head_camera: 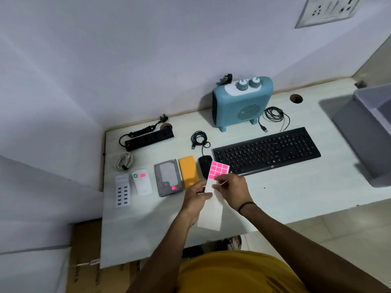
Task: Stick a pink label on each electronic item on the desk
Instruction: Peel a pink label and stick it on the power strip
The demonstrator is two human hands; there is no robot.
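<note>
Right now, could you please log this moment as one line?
hands: left, right hold label sheet | labelled: hard drive, white device | unlabelled: keyboard

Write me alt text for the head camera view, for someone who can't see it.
Two hands, left hand and right hand, hold a white backing strip with pink square labels over a white desk. A grey hard drive and a white power bank already carry pink labels; the black keyboard and blue heater show none.
</note>
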